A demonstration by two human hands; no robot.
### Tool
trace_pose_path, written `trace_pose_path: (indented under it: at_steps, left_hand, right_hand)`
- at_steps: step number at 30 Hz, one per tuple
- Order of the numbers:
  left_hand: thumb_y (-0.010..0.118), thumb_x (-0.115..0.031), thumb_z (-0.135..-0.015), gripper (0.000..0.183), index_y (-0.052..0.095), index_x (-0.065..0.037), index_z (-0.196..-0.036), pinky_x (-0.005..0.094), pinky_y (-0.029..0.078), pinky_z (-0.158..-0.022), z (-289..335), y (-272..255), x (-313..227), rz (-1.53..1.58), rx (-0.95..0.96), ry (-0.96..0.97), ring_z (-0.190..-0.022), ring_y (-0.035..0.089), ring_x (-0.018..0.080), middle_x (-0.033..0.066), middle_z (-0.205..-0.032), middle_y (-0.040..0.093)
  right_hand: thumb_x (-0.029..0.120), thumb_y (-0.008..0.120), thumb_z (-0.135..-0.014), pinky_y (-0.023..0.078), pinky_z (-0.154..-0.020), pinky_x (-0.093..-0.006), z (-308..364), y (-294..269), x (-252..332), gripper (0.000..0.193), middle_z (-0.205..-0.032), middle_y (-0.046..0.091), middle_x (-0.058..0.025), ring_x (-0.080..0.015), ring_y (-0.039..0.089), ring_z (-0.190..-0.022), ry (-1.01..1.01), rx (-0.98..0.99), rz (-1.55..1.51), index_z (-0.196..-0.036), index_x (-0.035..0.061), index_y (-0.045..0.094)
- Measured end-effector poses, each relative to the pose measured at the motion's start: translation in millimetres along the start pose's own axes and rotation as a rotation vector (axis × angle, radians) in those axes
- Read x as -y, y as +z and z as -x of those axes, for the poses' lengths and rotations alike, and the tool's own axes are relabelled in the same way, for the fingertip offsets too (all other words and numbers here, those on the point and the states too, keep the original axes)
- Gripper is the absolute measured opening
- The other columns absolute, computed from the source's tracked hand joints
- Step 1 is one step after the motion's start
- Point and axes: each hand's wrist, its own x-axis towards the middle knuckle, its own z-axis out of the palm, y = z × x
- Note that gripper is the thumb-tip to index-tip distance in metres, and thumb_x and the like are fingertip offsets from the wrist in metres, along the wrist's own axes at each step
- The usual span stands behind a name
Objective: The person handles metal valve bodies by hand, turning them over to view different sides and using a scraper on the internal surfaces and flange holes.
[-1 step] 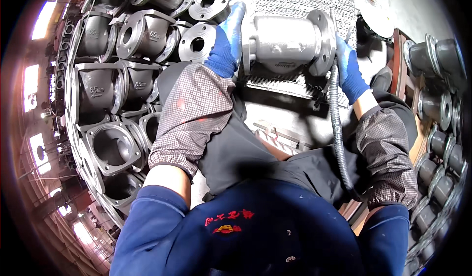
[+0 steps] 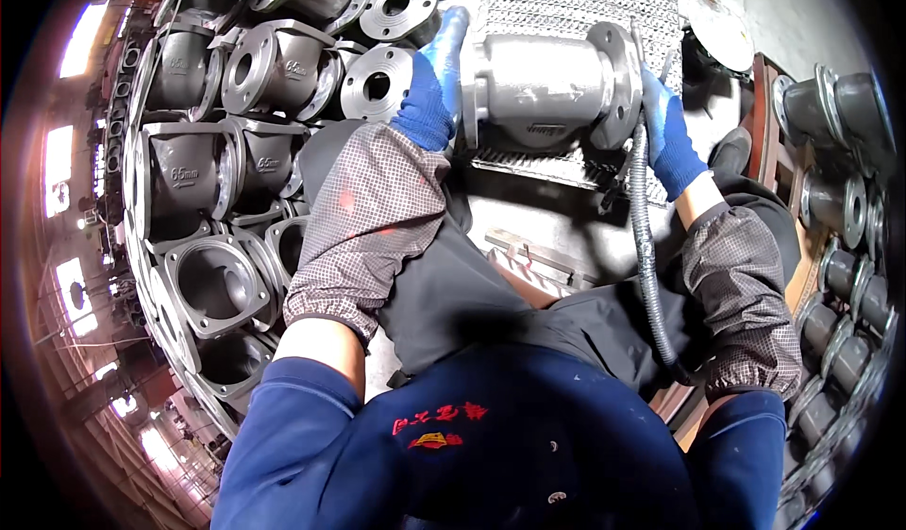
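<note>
A grey flanged valve body (image 2: 545, 77) lies sideways on a textured metal work surface (image 2: 580, 1), one flange toward each side. My left hand (image 2: 435, 82), in a blue glove, lies along its left flange with the fingers stretched forward. On the other side my right hand (image 2: 670, 134), also gloved in blue, is against the right flange (image 2: 618, 86); that flange partly hides its fingers. Between them the hands hold the casting. A ribbed dark hose (image 2: 645, 247) hangs down beside my right hand; its upper end is hidden near the flange.
Similar grey castings (image 2: 184, 167) are stacked close on my left, some with open square flanges (image 2: 217, 285) facing up. More flanged castings (image 2: 835, 200) stand at the right, behind a reddish-brown rail (image 2: 761, 119). A pale round disc (image 2: 722, 34) sits beyond my right hand.
The valve body has rolled slightly between my hands, so more of the raised marking on its near side shows. My hands have barely moved.
</note>
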Motion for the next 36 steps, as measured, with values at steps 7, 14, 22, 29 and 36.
trace_pose_path:
  at_steps: [7, 14, 22, 29, 36]
  left_hand:
    - [0.045, -0.029, -0.094, 0.043, 0.044, 0.000, -0.126, 0.0265, 0.039, -0.095, 29, 3, -7, 0.309, -0.014, -0.238, -0.109, 0.049, 0.0144, 0.0085, -0.122, 0.050]
    - [0.049, -0.026, -0.093, 0.043, 0.045, 0.001, -0.126, 0.0270, 0.036, -0.099, 17, -16, 44, 0.260, 0.008, -0.122, -0.113, 0.047, 0.0150, 0.0081, -0.123, 0.050]
    - [0.048, -0.029, -0.093, 0.046, 0.043, 0.001, -0.127, 0.0281, 0.037, -0.099, 35, 1, 20, 0.324, -0.051, -0.249, -0.114, 0.047, 0.0167, 0.0091, -0.126, 0.048]
    - [0.043, -0.043, -0.091, 0.056, 0.031, -0.006, -0.132, 0.0500, 0.046, -0.088, 13, -5, 51, 0.364, 0.162, -0.284, -0.107, 0.054, 0.0322, 0.0172, -0.120, 0.051]
    - [0.031, -0.057, -0.089, 0.067, 0.032, -0.008, -0.134, 0.0551, 0.036, -0.094, 27, 2, 23, 0.109, 0.029, -0.456, -0.115, 0.047, 0.0329, 0.0146, -0.123, 0.050]
  right_hand:
    - [0.029, 0.043, -0.093, 0.048, -0.073, -0.0246, 22, -1, -2, 0.038, -0.094, 0.063, -0.0072, -0.0111, 0.058, -0.080, 0.125, 0.026, 0.168, -0.107, -0.0030, 0.058]
    - [0.029, 0.061, -0.083, 0.042, -0.050, -0.0203, 50, -6, 14, 0.035, -0.068, 0.055, -0.0018, -0.0066, 0.049, -0.053, -0.061, -0.042, 0.175, -0.095, -0.0036, 0.056]
    - [0.009, 0.051, -0.088, 0.040, -0.045, -0.0181, 172, -3, 31, 0.043, -0.082, 0.066, -0.0075, -0.0044, 0.047, -0.048, -0.096, 0.063, 0.181, -0.128, -0.0021, 0.042]
    - [0.010, 0.050, -0.088, 0.039, -0.040, -0.0180, 159, 2, -12, 0.043, -0.073, 0.065, -0.0082, -0.0048, 0.047, -0.043, -0.039, -0.009, 0.246, -0.128, -0.0017, 0.043]
    - [0.008, 0.051, -0.086, 0.040, -0.040, -0.0188, 158, 5, -9, 0.043, -0.071, 0.064, -0.0087, -0.0056, 0.052, -0.047, -0.028, 0.024, 0.309, -0.127, -0.0021, 0.044]
